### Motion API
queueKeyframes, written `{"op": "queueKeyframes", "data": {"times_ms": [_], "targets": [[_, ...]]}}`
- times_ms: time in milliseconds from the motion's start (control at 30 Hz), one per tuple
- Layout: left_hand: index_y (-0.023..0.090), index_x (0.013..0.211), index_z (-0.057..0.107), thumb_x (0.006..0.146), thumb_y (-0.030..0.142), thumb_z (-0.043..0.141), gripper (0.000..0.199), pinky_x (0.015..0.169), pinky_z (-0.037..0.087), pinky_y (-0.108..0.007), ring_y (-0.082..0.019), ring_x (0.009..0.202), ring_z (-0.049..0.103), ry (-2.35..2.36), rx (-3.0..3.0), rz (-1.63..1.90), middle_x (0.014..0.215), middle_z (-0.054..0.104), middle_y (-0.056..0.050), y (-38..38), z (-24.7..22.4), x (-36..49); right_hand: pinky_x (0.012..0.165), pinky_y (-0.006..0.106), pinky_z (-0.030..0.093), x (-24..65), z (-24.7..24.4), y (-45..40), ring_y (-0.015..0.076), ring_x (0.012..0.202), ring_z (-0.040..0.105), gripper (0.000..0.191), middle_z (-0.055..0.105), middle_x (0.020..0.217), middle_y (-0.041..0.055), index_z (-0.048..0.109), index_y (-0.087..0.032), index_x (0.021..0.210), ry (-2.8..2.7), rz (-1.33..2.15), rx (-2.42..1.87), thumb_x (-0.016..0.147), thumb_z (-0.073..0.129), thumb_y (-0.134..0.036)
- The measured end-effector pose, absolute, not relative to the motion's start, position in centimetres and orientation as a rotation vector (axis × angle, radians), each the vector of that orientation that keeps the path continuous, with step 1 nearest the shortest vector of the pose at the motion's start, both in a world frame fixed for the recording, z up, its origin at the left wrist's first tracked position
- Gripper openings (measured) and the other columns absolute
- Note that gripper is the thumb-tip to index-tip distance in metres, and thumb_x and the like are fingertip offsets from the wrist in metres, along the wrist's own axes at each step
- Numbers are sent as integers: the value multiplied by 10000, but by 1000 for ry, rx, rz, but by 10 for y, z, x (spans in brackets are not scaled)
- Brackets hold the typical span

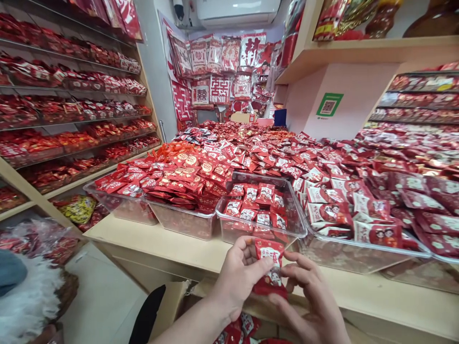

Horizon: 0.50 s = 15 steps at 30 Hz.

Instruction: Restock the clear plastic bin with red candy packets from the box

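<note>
My left hand [234,277] is closed on a small red-and-white snack packet [272,263], its thumb pressed across the front. The packet has printed characters and a cartoon figure. On the packet's right and lower edges rest the curled fingers and thumb of my right hand [308,291]. Just beyond the hands, a clear plastic bin [299,224] holds rows of similar red packets [263,193]. Below my wrists, an opened cardboard box [168,306] contains more red packets [247,325], partly hidden by my arms.
More clear bins stand alongside, including one heaped with red-and-gold packets [179,177] and one with larger red-and-white packets [330,210]. They line a pale wooden counter edge [143,248]. Stocked shelves [71,86] rise at left. A wooden shelf [351,45] overhangs the right side.
</note>
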<state>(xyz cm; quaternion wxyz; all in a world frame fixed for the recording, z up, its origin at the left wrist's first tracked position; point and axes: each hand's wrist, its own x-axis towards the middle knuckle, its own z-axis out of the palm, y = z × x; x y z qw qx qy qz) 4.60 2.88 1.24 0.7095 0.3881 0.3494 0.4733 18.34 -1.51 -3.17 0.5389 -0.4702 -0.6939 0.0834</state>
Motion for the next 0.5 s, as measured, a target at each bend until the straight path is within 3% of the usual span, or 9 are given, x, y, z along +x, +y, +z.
{"op": "queueKeyframes", "data": {"times_ms": [200, 500], "targets": [[154, 946, 526, 660, 166, 713, 341, 741, 440, -244, -127, 796, 590, 755, 833, 1075, 865, 651, -32, 31, 13, 46, 746, 308, 520, 173, -28, -17, 193, 920, 581, 202, 500, 1102, 117, 528, -194, 945, -1756, -83, -1119, 760, 586, -138], [136, 888, 541, 667, 225, 715, 295, 698, 445, -241, -117, 727, 588, 781, 834, 1046, 820, 648, -35, 31, 16, 46, 804, 362, 509, 175, -33, -20, 234, 1075, 504, 314, 471, 1169, 147, 492, -196, 1078, -1875, -227, -1123, 779, 568, -142]]}}
